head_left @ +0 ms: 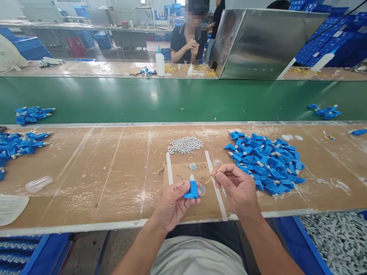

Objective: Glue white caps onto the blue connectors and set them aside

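My left hand (175, 203) is closed around a small blue plastic part (192, 190) with a white tip, held over a cardboard sheet taped to the table. Between the thumb and fingers of my right hand (238, 187) is a thin wooden stick (210, 179), its end pointing toward the blue part but apart from it. A small round clear dish (202, 190) shows just behind the blue part. Farther back on the cardboard (183, 170) lies a pale blue blob (192, 166) with another stick beside it. Beyond the cardboard is a pile of small grey pieces (185, 145).
A big heap of blue parts (266, 160) lies to the right, another pile (17, 147) at far left. A clear plastic cup (39, 184) rests on its side. Behind the table runs a green belt (129, 99) bearing blue parts. A person (189, 42) sits across it.
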The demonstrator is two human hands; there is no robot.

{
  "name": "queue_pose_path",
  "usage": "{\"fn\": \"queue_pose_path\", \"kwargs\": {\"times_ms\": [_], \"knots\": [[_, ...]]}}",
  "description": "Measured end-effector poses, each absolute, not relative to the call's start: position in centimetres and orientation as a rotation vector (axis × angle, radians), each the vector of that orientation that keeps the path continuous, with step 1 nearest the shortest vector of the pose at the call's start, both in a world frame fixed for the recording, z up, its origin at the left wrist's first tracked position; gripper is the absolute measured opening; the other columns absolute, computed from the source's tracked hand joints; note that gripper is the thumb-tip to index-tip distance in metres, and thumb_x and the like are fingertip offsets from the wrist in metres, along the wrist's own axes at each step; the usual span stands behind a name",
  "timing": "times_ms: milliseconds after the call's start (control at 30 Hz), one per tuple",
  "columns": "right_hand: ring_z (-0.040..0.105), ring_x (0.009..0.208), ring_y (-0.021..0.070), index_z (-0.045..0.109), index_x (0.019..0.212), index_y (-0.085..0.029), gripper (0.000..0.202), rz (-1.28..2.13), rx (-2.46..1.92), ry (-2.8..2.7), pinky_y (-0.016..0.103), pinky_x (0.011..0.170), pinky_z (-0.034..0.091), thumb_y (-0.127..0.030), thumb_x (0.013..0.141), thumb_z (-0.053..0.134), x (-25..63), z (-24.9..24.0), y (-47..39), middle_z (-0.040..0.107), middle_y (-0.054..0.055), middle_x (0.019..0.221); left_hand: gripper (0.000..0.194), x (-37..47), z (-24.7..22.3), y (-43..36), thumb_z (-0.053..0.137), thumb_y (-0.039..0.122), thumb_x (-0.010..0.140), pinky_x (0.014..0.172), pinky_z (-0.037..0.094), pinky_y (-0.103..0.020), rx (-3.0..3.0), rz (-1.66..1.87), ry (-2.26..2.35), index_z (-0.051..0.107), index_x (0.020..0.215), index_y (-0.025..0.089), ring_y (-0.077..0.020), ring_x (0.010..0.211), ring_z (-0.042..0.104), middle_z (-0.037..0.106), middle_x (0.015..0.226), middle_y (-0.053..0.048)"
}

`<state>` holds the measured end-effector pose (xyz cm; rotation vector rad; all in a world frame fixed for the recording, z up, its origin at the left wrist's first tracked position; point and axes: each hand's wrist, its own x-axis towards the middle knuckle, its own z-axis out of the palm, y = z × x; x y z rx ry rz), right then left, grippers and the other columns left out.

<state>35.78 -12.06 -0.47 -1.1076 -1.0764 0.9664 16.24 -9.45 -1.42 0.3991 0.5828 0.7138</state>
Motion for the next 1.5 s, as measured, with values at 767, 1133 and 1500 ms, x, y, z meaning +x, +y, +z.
{"fn": "queue_pose_path", "kwargs": {"times_ms": [767,1133,1500], "knots": [[0.064,0.083,0.0156,0.066,0.094,-0.023,0.007,0.748,-1.122,-1.294,0.027,0.071,0.051,-0.017,0.096,0.063,32.9,1.4,-12.4,0.066,0.001,0.089,0.026,16.3,-1.6,-9.8,0.066,0.03,0.093,0.069,0.056,-0.016,0.436,0.698,0.518,0.074,0.096,0.005,-0.0115,0.071,0.07,0.074,0.086,-0.011],[0.065,0.087,0.0171,0.065,0.096,-0.023,0.01,0.722,-1.133,-1.364,0.03,0.077,0.051,-0.015,0.097,0.06,32.9,0.9,-12.7,0.065,0.002,0.09,0.023,16.3,-1.8,-9.8,0.065,0.028,0.094,0.068,0.055,-0.016,0.46,0.7,0.515,0.072,0.093,0.006,-0.011,0.071,0.068,0.071,0.085,-0.009],[0.061,0.085,0.0199,0.066,0.093,-0.023,0.005,0.727,-1.103,-1.251,0.03,0.066,0.049,-0.02,0.094,0.063,33.5,0.9,-12.6,0.062,0.004,0.092,0.024,15.9,-2.3,-9.6,0.069,0.028,0.091,0.066,0.056,-0.014,0.391,0.713,0.554,0.073,0.095,0.005,-0.0121,0.071,0.071,0.073,0.086,-0.011]]}}
